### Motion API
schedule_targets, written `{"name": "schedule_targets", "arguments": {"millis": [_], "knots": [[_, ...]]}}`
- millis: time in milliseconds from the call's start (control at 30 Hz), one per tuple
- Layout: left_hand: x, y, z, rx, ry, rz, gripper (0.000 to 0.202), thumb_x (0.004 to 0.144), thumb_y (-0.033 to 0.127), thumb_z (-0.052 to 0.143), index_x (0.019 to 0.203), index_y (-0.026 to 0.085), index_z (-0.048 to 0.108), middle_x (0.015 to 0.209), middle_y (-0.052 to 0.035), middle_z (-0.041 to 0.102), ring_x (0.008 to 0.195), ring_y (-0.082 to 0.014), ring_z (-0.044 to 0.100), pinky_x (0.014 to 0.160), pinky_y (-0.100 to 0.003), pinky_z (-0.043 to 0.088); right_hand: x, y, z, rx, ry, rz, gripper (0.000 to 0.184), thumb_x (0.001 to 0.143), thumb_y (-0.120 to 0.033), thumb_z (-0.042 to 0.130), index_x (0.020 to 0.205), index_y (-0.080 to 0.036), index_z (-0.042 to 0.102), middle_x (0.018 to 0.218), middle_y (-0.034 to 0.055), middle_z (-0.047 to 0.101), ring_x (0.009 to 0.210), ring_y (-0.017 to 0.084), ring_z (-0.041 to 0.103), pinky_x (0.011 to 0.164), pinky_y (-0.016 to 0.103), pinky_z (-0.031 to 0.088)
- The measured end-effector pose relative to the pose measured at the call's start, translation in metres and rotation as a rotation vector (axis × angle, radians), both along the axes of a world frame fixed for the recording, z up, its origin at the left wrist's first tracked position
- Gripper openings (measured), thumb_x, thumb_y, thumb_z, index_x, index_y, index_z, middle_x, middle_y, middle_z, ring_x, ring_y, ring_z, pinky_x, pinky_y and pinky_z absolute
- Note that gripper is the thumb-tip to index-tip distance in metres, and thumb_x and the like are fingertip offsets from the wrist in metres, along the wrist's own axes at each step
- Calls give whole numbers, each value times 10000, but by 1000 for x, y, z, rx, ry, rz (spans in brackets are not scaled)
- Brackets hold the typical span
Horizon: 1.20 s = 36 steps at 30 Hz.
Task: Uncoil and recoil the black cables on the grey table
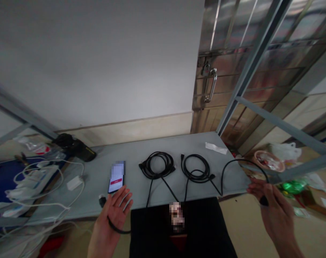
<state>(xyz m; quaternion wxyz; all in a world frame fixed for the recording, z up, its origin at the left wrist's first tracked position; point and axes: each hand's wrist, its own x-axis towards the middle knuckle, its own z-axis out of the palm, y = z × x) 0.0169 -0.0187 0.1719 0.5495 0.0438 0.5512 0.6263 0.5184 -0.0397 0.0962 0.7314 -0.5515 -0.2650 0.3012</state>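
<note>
My left hand [116, 211] is palm up with its fingers stretched out, beside the phone. A black cable [117, 229] passes across its palm by the thumb, and the cable's plug [102, 200] sticks out past the thumb side. Off the table's right edge, my right hand [275, 208] is closed around a black cable, whose dark plug [264, 201] shows below the fingers. From there the cable [240, 160] arches back over the table. Two coiled black cables, a left coil [169, 163] and a right coil [205, 168], lie in the middle; strands trail toward my lap.
A phone [116, 177] with a lit screen lies on the grey table [136, 152]. White cords with an adapter [74, 183] and a dark bottle-like object [79, 147] are left. A white strip [215, 147] lies at back right. Metal posts [255, 64] frame the table.
</note>
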Motion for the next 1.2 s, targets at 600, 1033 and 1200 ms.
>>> {"name": "schedule_targets", "arguments": {"millis": [600,1033,1200], "knots": [[77,-14,-27,59,-248,-247,488,1117,488,567,1294,111,821,1504,-216,746,1528,-333,622,1343,-472,425,-155,-14,-3,-99,-585,792,403,1176,-481,503,1382,-273,781,1406,131,792,1344,309,748,1172,448,598],[112,-24,8,135,-333,-342,541,902,474,943,1290,136,774,656,67,616,508,-90,534,599,-248,519,-195,-19,30,52,-956,1172,411,1042,-7,517,1308,-265,696,1334,66,795,1302,250,738,1228,447,537],[122,-14,20,177,-308,-376,576,875,643,927,1119,144,772,538,158,227,453,-45,171,470,-180,288,-194,-6,29,157,-1107,1034,574,956,69,453,1444,-211,563,1476,120,729,1528,261,594,1400,609,318]]}}
